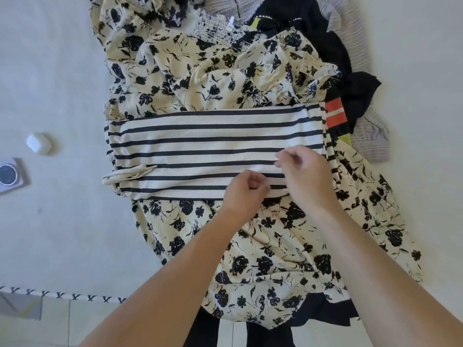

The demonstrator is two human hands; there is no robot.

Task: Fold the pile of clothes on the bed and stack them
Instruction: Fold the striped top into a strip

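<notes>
A white garment with dark horizontal stripes (200, 144) lies folded into a long band across the pile. Under it spreads a cream dress with black flowers (195, 71). My left hand (244, 190) pinches the striped garment's near edge, right of the middle. My right hand (304, 171) rests just beside it, fingers curled on the same striped cloth near its right end. A black garment with orange and yellow-green stripes (337, 116) shows at the right, and a pale lilac striped piece (373, 139) lies beyond it.
The pale bed sheet (55, 71) lies bare to the left, bearing a white earbud case (39, 143) and a grey device with a round dial (10, 175). The bed's patterned edge (60, 295) runs along the lower left, with floor tiles below.
</notes>
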